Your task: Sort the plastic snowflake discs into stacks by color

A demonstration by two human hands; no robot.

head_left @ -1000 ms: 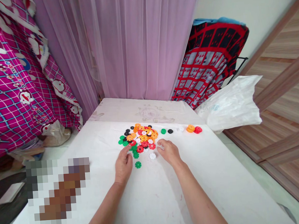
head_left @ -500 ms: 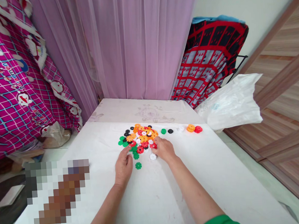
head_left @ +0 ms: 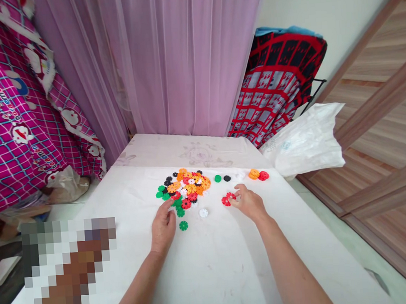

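As we look down at a white-covered table (head_left: 204, 272), we see two bare hands among small, flat, notched discs. The right hand (head_left: 250, 203) has its thumb and fingers closed on the near edge of two red discs (head_left: 226, 200), which lie side by side; an edge grip seems to suit such thin pieces. We cannot tell whether they are lifted or slid along the cloth.

The left hand (head_left: 163, 224) is relaxed and loosely curved, grasping nothing we can make out. Its fingertips rest at the near side of a mixed pile (head_left: 191, 186), perhaps to steady it. Just right of those fingers, a loose green disc (head_left: 183, 225) lies nearest us; a single white disc (head_left: 203, 212) sits between the hands.

Beyond the right fingertips runs a spaced row: green (head_left: 218, 178), black (head_left: 227, 178), white (head_left: 240, 176), then orange (head_left: 254, 174) touching red (head_left: 263, 175). Those gaps keep most colours distinct. A white plastic bag (head_left: 303, 140) stands farther right.
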